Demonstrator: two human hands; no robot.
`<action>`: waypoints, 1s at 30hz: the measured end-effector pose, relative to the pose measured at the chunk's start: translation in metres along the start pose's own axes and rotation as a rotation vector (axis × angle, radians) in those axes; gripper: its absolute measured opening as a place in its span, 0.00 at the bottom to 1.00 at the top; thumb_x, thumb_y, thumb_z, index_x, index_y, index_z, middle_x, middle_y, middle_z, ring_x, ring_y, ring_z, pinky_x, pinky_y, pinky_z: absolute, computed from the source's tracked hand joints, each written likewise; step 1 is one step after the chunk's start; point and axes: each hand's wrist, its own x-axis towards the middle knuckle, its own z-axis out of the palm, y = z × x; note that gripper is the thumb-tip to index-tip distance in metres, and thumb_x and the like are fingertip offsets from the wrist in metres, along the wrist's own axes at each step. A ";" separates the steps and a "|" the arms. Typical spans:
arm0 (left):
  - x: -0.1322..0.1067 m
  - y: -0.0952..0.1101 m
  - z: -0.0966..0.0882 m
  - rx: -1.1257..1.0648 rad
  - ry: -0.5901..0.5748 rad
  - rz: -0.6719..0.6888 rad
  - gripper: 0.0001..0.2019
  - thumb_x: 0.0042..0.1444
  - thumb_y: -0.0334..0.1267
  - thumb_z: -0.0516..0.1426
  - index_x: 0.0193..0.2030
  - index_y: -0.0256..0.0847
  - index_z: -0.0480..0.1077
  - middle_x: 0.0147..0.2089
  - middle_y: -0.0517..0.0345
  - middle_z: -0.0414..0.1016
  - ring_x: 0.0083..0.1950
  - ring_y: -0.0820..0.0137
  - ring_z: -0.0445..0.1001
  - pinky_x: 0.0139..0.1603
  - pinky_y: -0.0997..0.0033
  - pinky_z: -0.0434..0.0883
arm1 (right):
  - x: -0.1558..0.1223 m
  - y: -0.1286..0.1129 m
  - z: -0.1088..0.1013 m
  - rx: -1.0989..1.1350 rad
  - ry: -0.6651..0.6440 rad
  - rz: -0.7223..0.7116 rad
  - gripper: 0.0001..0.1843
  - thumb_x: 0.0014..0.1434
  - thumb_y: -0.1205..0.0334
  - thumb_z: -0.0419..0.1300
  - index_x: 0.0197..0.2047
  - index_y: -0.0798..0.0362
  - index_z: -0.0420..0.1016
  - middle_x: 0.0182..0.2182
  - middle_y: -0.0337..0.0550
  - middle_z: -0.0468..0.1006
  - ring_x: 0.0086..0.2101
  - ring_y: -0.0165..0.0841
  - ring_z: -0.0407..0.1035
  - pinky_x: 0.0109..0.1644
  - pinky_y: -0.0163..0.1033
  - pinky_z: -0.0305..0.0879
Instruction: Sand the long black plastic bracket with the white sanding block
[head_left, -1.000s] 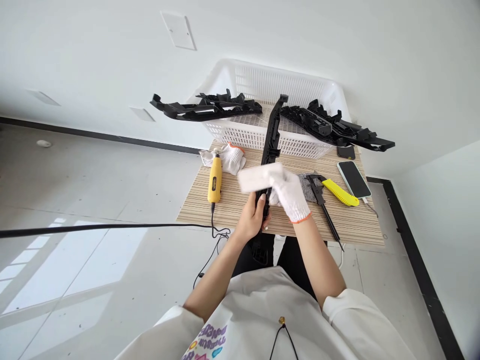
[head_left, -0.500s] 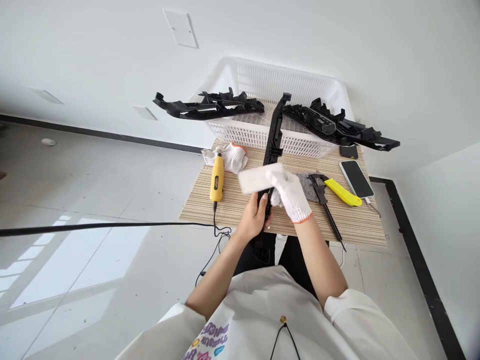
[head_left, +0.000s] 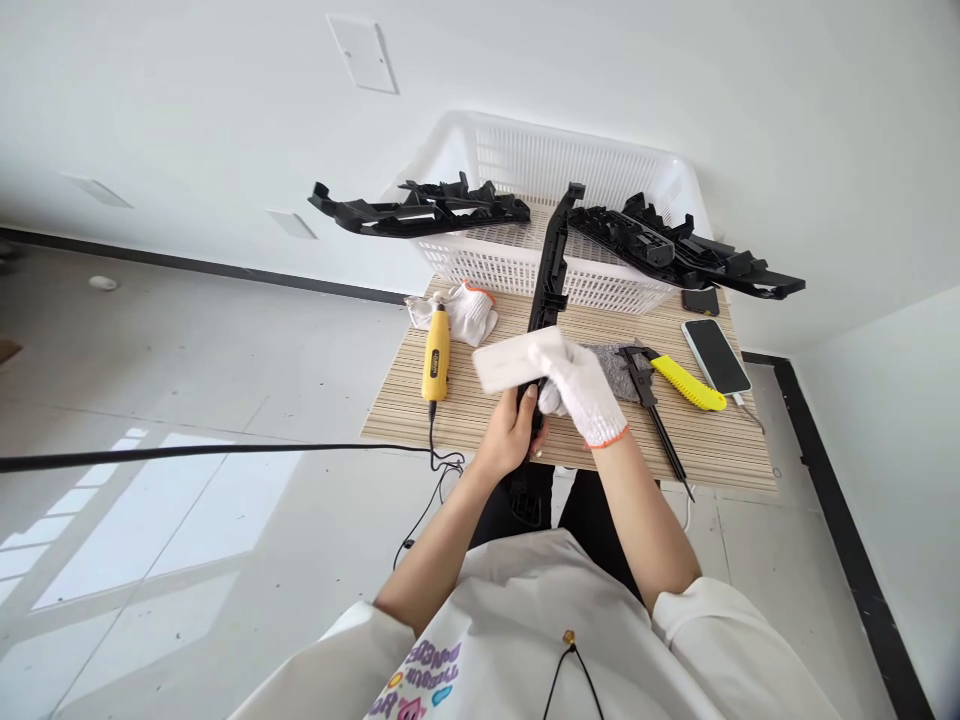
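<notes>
My bare left hand (head_left: 510, 430) is wrapped round the lower part of a long black plastic trim part (head_left: 549, 270), whose far end reaches up over the basket rim. In my right hand (head_left: 577, 390), which wears a white knitted glove with an orange cuff, is a flat white rectangular pad (head_left: 508, 362). The pad lies across the black part, just above my left hand, and hides a stretch of it. Whether the pad touches the part I cannot tell. Behind the gloved hand lies a grey cloth (head_left: 613, 372).
A white plastic basket (head_left: 525, 265) stands behind, with black plastic parts (head_left: 427, 215) across its left and more (head_left: 675, 250) across its right. On the table (head_left: 397, 405) lie a corded yellow rotary tool (head_left: 436, 355), white gloves (head_left: 474, 316), calipers (head_left: 652, 415), a yellow cutter (head_left: 688, 384) and a phone (head_left: 716, 357).
The white pad has shifted slightly left across the black part with my right hand. My left hand keeps its grip, and the whole view has moved a little.
</notes>
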 end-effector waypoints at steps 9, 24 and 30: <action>0.000 -0.001 0.000 -0.042 -0.014 -0.016 0.15 0.69 0.55 0.46 0.46 0.45 0.56 0.18 0.71 0.63 0.12 0.76 0.57 0.14 0.76 0.59 | 0.002 -0.007 0.000 -0.060 -0.069 0.070 0.19 0.50 0.46 0.68 0.32 0.52 0.73 0.11 0.34 0.70 0.12 0.28 0.64 0.12 0.27 0.54; 0.000 -0.001 -0.001 -0.072 -0.005 -0.020 0.15 0.68 0.56 0.47 0.45 0.46 0.54 0.18 0.71 0.63 0.13 0.76 0.58 0.13 0.76 0.60 | 0.002 -0.002 0.010 -0.037 0.034 -0.008 0.18 0.51 0.47 0.66 0.34 0.54 0.76 0.11 0.35 0.70 0.12 0.27 0.64 0.12 0.27 0.57; 0.000 -0.002 -0.002 -0.079 -0.013 -0.019 0.16 0.68 0.57 0.48 0.45 0.46 0.54 0.17 0.72 0.62 0.13 0.76 0.58 0.13 0.77 0.59 | 0.002 -0.002 0.010 -0.038 0.056 -0.022 0.19 0.51 0.46 0.67 0.34 0.54 0.75 0.11 0.34 0.70 0.12 0.27 0.65 0.12 0.27 0.58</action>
